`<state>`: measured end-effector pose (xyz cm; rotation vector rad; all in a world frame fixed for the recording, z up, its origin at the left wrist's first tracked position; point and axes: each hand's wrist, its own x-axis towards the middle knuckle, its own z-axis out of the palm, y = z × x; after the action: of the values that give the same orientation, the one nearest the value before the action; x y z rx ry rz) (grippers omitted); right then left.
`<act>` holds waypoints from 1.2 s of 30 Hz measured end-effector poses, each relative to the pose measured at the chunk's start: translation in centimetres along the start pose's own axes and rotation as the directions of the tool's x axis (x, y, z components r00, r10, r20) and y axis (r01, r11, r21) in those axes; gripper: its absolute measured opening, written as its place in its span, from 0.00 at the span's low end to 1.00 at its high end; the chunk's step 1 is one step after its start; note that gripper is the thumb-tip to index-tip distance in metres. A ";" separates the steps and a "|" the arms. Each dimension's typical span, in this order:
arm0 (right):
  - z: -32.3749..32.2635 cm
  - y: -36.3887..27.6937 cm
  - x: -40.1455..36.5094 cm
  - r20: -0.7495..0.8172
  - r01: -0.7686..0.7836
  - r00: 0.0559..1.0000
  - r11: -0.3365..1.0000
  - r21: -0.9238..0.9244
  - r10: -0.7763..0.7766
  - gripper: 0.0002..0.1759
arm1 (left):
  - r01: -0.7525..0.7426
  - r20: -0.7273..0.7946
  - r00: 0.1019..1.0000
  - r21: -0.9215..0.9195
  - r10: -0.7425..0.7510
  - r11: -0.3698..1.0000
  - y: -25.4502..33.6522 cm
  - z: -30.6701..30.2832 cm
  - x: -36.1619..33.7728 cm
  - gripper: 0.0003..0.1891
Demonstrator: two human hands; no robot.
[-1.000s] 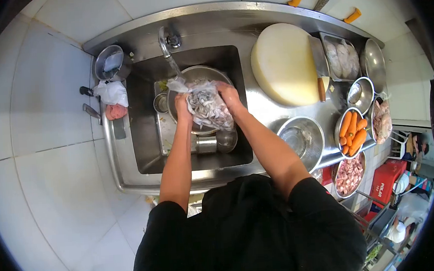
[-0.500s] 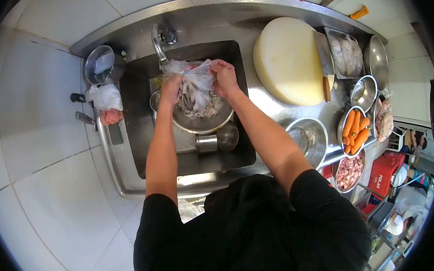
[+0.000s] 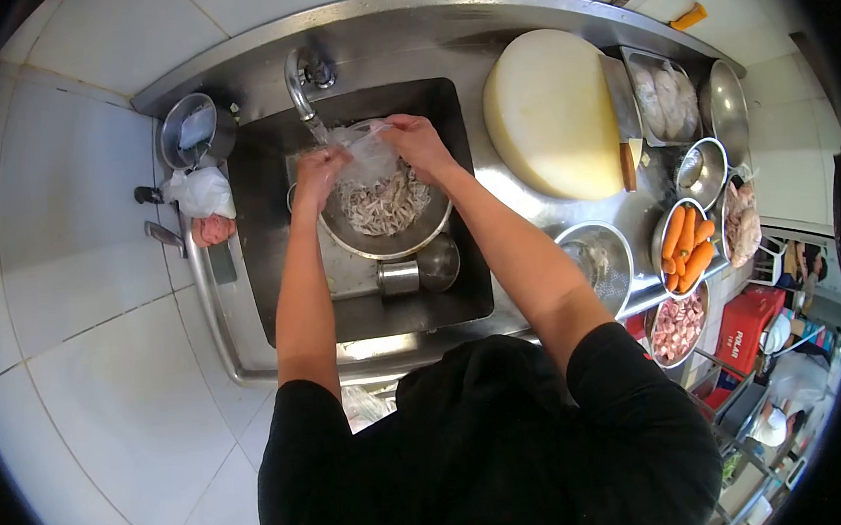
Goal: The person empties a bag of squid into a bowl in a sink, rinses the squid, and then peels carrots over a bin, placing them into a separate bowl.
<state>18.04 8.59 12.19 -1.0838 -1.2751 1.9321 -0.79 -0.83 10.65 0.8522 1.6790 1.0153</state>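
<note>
Pinching a clear plastic bag [image 3: 366, 153] from both sides, we have our left hand [image 3: 321, 175] closed on one edge and our right hand [image 3: 418, 145] holding the other, above a steel bowl [image 3: 379, 247] in the sink [image 3: 414, 310]. In the bowl lie pale, stringy seafood pieces [image 3: 379, 207]; we cannot tell what kind. The thin film looks wet, so it could slide from our fingers or tear if we pulled unevenly, and a bump to the bowl might tip pieces into the sink. Water seems to run from the faucet [image 3: 296, 85] close by our left hand; left on, it might fill the bowl and float pieces over the rim. On the desk beyond, a cleaver [image 3: 622, 106] rests at the edge of the round chopping block [image 3: 546, 110], where a careless elbow could knock it. Farthest off, we read "POLAR" on a red cooler [image 3: 744, 329]; the marks beneath are too small.
</note>
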 end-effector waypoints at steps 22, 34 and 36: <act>5.6 0.9 -1.7 0.352 -0.436 0.834 0.899 -0.050 0.424 0.26 | -0.167 -0.167 0.986 -0.982 0.013 0.083 0.4 -2.0 -7.2 0.20; 4.0 3.6 -2.9 0.339 -0.453 0.892 0.582 0.675 0.299 0.15 | -0.069 -0.086 0.989 -0.988 -0.122 0.140 -5.1 0.3 -6.1 0.24; 3.9 3.7 -3.0 0.379 -0.474 0.881 0.502 0.724 0.284 0.16 | -0.046 -0.075 0.985 -0.982 -0.153 0.185 -6.9 0.5 -5.5 0.25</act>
<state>16.05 3.00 10.59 -0.6880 -0.0771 2.6075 0.74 -8.36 6.32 -0.2252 0.7366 1.8167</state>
